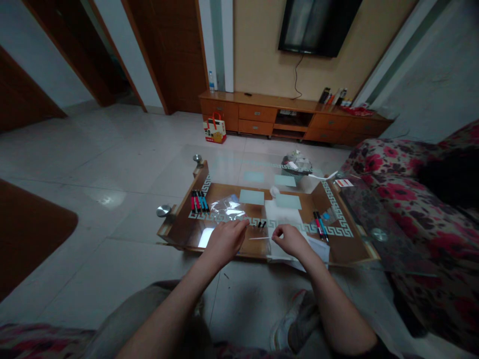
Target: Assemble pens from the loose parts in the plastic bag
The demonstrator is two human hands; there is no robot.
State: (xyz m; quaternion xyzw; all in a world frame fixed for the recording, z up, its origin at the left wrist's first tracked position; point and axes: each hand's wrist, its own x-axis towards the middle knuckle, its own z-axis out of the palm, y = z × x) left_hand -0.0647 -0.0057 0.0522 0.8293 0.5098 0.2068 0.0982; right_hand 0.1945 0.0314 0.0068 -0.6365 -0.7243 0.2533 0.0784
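Over the front edge of the glass table, my right hand (pixel 290 240) pinches one end of a thin white stick (pixel 259 238) that points left. My left hand (pixel 227 240) is closed, fingertips together, just left of the stick; anything in it is too small to make out. Two short black pieces (pixel 261 225) lie on the glass between my hands. A clear plastic bag (pixel 227 207) is beyond my left hand. Several pink and blue pens (pixel 199 201) lie in a row at the left, and a few more pens (pixel 321 226) lie at the right.
The glass table (pixel 346 219) has raised metal discs at its corners. A basket (pixel 297 164) stands at its far side, with a card (pixel 344 183) at the right. A floral sofa (pixel 422 214) is on the right. Beyond are a paper bag (pixel 214 130) and a wooden cabinet (pixel 255 113).
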